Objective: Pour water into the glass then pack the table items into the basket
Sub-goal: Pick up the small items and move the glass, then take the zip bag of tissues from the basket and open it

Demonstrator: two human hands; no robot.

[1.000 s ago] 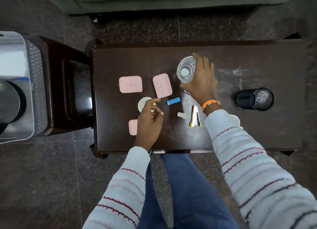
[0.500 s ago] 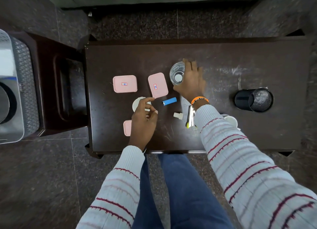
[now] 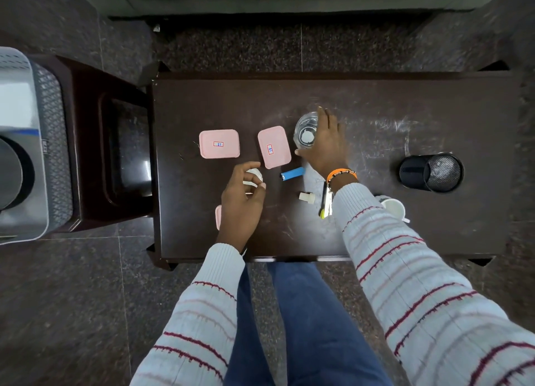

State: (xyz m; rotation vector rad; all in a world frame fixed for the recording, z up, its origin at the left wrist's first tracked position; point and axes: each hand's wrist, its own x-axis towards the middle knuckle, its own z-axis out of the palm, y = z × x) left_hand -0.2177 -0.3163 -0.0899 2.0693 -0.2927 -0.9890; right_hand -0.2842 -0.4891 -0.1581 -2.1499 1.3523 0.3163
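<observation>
A clear glass stands on the dark table near its middle. My right hand grips it from the right side, fingers round its far wall. My left hand is curled over a small white round item, thumb and fingers pinching it; most of the item is hidden. A grey mesh basket sits on a side stand at the far left.
Two pink lidded boxes, a third pink box half under my left hand, a blue lighter, a white cap, a stapler-like tool, a white cup and a black mesh holder lie on the table.
My left hand's fingers have curled further over the white round item. My right hand keeps its grip on the glass, which has shifted slightly toward me.
</observation>
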